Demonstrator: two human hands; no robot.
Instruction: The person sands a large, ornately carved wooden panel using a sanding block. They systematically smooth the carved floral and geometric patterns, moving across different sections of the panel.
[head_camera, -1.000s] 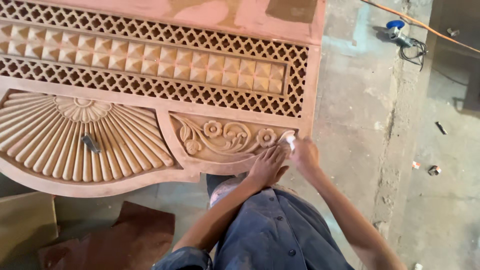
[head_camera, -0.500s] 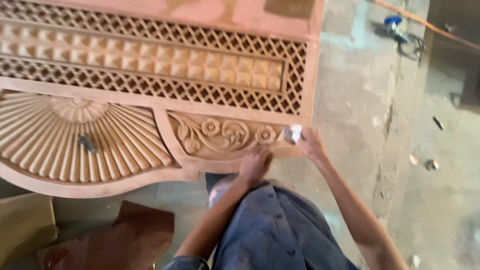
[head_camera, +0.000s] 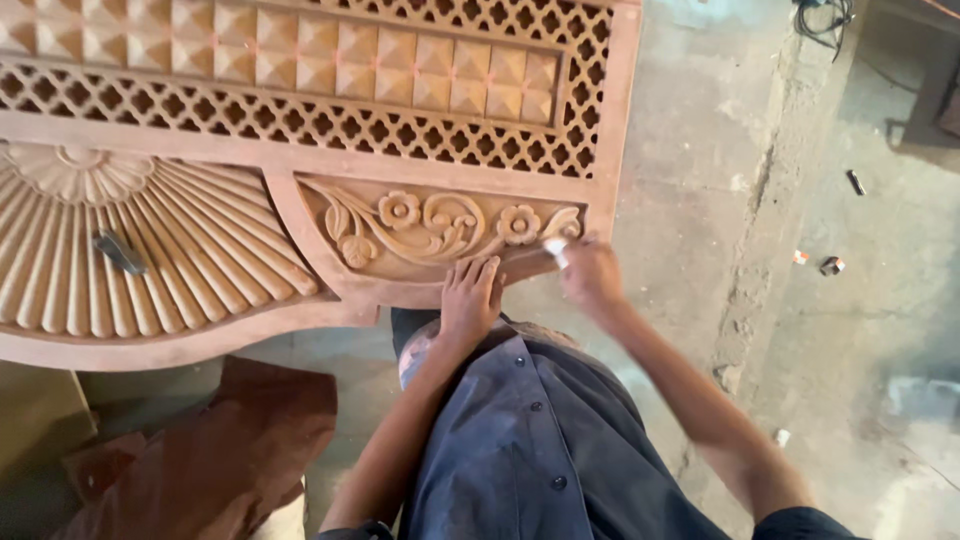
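A large carved wooden panel (head_camera: 300, 160) lies flat on the floor, with lattice bands, a fan-shaped relief and a floral scroll section (head_camera: 440, 230). My left hand (head_camera: 470, 298) rests flat, fingers together, on the panel's lower edge just under the floral carving. My right hand (head_camera: 590, 275) pinches a small white piece, likely folded sandpaper (head_camera: 555, 250), against the panel's lower right corner beside a carved flower. My blue shirt fills the bottom middle.
A small dark tool (head_camera: 120, 252) lies on the fan relief at the left. Brown cloth or paper (head_camera: 220, 450) is heaped on the concrete floor at lower left. Small bits of debris (head_camera: 830, 265) and a cable (head_camera: 820, 15) lie at the right.
The view has shifted and moved closer. My left hand slid from the corner onto the edge below the scroll carving. My right hand stays at the corner with the white piece.
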